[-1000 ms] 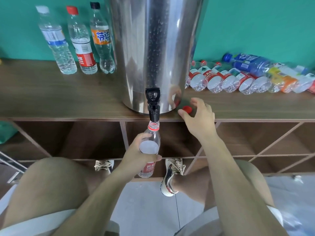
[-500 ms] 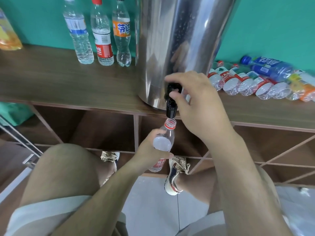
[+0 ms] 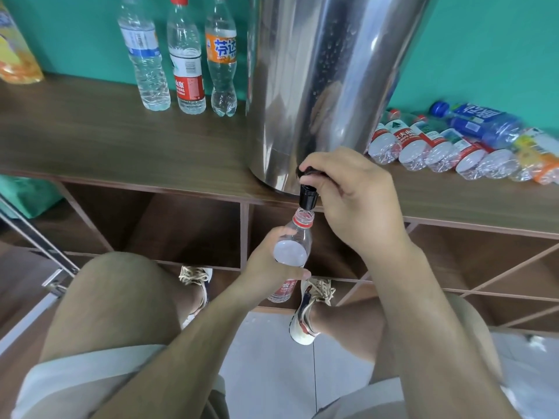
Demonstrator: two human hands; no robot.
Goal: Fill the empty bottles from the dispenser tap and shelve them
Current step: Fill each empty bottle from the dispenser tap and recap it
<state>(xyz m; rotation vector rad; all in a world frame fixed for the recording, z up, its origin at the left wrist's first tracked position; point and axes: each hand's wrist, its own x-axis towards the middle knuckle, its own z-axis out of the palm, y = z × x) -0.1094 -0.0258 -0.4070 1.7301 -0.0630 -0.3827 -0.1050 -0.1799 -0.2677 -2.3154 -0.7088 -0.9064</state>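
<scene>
You're gripping the bottle (image 3: 292,247) in your left hand (image 3: 267,272), fingers wrapped round its body, and its open neck is sitting right beneath the black tap (image 3: 308,199) at the foot of the steel dispenser (image 3: 326,86). Your right hand (image 3: 354,201) is clamping over the tap's lever, fingers curled round it.

So you're working the filling step, right at its start by my reading. I'm not making out a stream, and I can't tell how much water is inside. The next move is calling for you to keep that neck lined up under the spout while you're working the lever, and to be easing off before it brims over. Capping and shelving are waiting after that. A row of empty bottles (image 3: 438,146) is lying on the shelf top (image 3: 121,140) right of the dispenser, with three upright bottles (image 3: 184,71) standing to its left.

Against a second ago: your right hand was down on the shelf top by a red cap, and now it's up on the lever. The bottle is staying put under the spout.
</scene>
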